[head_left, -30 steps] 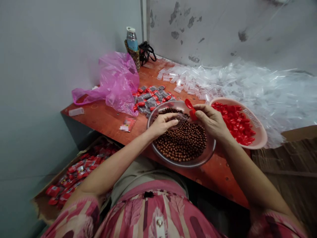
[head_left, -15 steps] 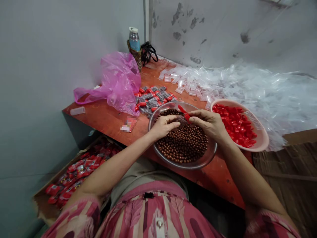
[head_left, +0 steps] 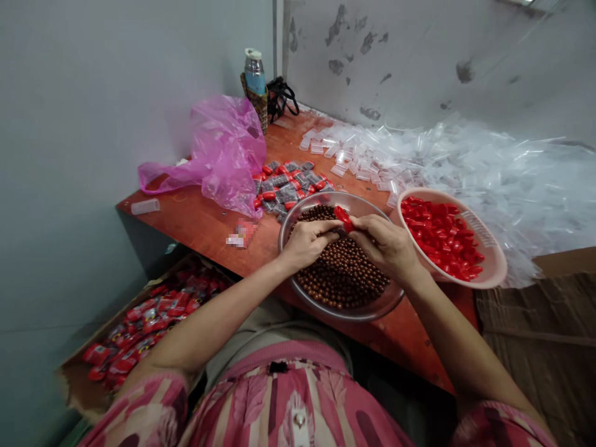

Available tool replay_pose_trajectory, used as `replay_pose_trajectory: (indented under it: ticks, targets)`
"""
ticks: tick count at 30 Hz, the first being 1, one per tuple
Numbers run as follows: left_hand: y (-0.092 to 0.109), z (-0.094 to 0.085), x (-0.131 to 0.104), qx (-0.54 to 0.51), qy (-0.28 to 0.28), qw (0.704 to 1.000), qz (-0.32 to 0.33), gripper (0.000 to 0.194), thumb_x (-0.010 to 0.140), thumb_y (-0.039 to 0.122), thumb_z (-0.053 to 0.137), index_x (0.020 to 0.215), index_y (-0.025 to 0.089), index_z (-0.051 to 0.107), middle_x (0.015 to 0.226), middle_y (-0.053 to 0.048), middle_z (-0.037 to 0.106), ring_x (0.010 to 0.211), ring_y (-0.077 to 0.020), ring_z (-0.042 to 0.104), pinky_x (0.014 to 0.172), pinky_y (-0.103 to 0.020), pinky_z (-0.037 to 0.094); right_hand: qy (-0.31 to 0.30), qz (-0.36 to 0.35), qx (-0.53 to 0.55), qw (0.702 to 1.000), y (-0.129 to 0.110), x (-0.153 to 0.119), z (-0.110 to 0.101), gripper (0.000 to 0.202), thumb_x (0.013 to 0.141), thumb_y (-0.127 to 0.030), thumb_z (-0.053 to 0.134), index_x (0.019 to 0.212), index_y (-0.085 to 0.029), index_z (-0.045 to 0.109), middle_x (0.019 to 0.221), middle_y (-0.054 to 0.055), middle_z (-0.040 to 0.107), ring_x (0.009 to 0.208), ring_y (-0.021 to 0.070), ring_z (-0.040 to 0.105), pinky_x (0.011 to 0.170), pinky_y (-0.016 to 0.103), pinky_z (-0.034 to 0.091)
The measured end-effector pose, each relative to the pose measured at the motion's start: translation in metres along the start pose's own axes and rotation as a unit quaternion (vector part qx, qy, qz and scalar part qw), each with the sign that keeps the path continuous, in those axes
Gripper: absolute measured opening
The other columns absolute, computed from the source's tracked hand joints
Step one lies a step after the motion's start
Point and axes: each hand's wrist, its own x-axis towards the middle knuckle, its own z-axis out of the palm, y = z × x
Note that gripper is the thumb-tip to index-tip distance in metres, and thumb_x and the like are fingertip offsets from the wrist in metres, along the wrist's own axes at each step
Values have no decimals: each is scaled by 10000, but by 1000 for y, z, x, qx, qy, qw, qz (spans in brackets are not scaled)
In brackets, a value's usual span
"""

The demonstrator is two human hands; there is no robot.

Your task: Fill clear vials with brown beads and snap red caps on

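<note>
The right hand [head_left: 388, 245] has its fingers clamped on a red cap [head_left: 343, 216], its base covered; the left hand [head_left: 305, 245] pinches a small case [head_left: 341, 232], mostly hidden. Brown beads [head_left: 347, 276] lie below the fingers, partly blocked.

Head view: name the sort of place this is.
Probably a small workshop: the table holds a bowl of brown beads, a pink basket of red plastic pieces and a heap of clear plastic pieces.
</note>
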Motion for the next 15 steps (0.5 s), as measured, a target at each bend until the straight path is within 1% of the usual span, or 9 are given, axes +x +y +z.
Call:
replay_pose_trajectory:
  ticks: [3,5,7,9,10,12,13,14,15]
  targets:
    - [1,0,-2,53,-6,997,58,259,825,157,583,1016,196,753,1067,-58,752,998,-205,705,911,-292,526,-3,-25,-33,999,2,-5,4,139,907,-162,542,1015,-160,628,932,112,696,855,195,675,766,303,558]
    - [0,0,-2,80,-11,994,73,256,825,155,574,1000,187,758,1043,-75,757,985,-214,709,902,-299,529,-14,-12,-13,1000,8,-7,6,138,914,-182,535,1012,-172,633,916,96,701,833,186,677,749,297,557]
    - [-1,-1,-1,92,-23,994,51,245,824,176,585,995,183,760,1021,-83,761,975,-229,710,894,-313,529,-47,12,28,998,14,-6,4,139,923,-221,540,1015,-187,638,880,65,707,785,167,682,710,274,557]
    - [-1,-2,1,82,-42,996,16,246,822,193,598,1010,192,757,1037,-72,759,984,-234,705,902,-320,520,-74,11,23,997,18,-2,-3,195,925,-253,546,1091,-197,631,986,75,713,890,179,690,768,290,560]
    - [0,-1,2,70,-55,996,3,253,820,194,602,1022,200,754,1053,-60,756,994,-232,701,912,-321,511,-82,-5,-6,997,17,1,-7,259,920,-258,550,1165,-199,610,1112,96,693,1024,204,666,848,324,549]
    - [1,0,3,45,-84,995,-9,268,814,185,603,1038,213,748,1060,-36,756,998,-227,694,920,-322,499,-100,-67,-85,989,13,8,-17,412,905,-241,553,1314,-203,528,1368,114,564,1298,254,500,1026,416,456]
    - [1,0,3,33,-98,995,-14,264,812,189,603,1030,212,750,1038,-27,761,979,-228,695,908,-325,501,-117,-107,-122,980,10,11,-21,460,900,-225,548,1357,-209,492,1437,99,503,1371,263,413,1085,450,394]
    - [1,1,3,23,-108,994,-21,250,810,202,607,1011,207,755,1007,-20,767,954,-231,697,890,-329,506,-137,-147,-151,968,6,15,-25,475,899,-212,541,1370,-215,478,1462,77,480,1398,263,369,1119,470,344]
    - [1,1,4,14,-113,993,-31,234,806,222,615,988,199,760,979,-17,771,933,-235,697,878,-334,509,-153,-182,-173,956,3,18,-28,461,903,-206,533,1361,-210,485,1456,63,490,1393,261,372,1135,477,315]
